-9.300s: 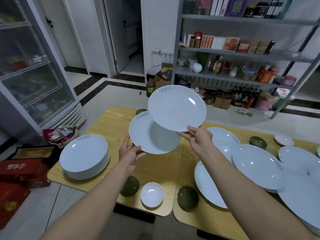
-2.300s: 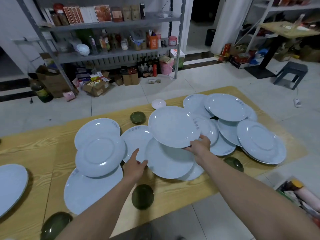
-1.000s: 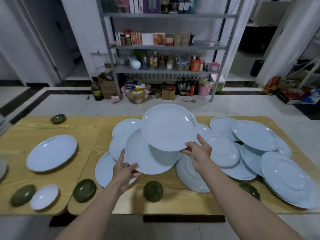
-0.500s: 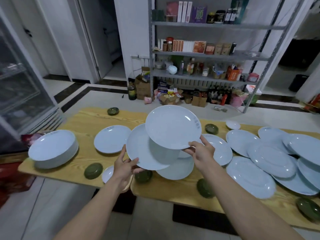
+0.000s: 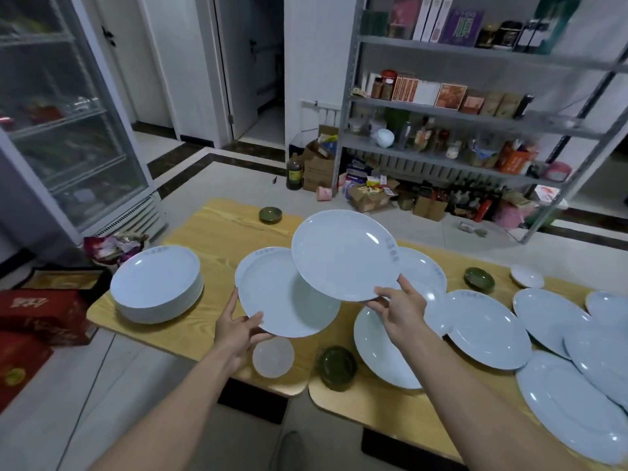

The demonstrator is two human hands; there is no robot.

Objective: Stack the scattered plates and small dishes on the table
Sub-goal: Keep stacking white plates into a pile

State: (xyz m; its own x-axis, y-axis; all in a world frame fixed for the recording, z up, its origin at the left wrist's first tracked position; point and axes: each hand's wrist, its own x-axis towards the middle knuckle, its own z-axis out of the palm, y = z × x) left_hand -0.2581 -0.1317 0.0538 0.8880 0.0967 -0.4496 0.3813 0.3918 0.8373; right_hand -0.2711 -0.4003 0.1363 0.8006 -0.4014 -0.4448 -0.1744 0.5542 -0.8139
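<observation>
You're working in dim, cool, bluish room light. Catch that small glare spot on the raised plate [image 5: 343, 256], out toward its two o'clock rim. It throws a soft grey shadow across the lower plate [image 5: 272, 300]. Tiny glints dot the plates [image 5: 489, 328] at three o'clock. Pale reflections wash the glass fridge door [image 5: 68, 124] at nine o'clock. Your wide lens bends the shelf frame [image 5: 577, 147] at two o'clock, and its labels blur. It's darkest under the table [image 5: 217, 239], at six o'clock.
</observation>
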